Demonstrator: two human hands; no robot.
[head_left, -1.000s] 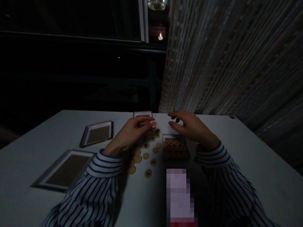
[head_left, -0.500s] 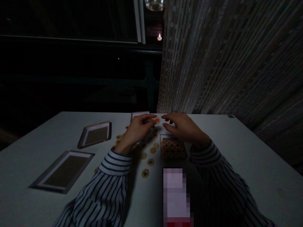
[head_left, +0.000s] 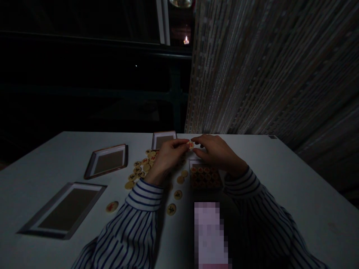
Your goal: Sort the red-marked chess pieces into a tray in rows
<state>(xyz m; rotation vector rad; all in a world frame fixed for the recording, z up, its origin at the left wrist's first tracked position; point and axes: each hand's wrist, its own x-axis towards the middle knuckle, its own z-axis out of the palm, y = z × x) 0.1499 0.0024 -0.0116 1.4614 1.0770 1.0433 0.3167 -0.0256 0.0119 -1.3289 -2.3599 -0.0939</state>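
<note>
My left hand pinches a round wooden chess piece with a red mark between thumb and fingertips. My right hand meets it from the right, its fingertips closed on the same piece. Both hands hover above the far edge of a small clear box that holds rows of red-marked pieces. Several loose pieces lie scattered on the white table to the left of and below my left hand. Both arms wear striped sleeves.
Three flat framed trays lie on the table: one near left, one middle left, one at the far edge. A blurred pale object sits near me. A woven curtain hangs to the right; beyond the table it is dark.
My left hand carried the red-marked piece to the right and my right hand came left to meet it; both now pinch it. The view shifted slightly, showing more loose pieces at left.
</note>
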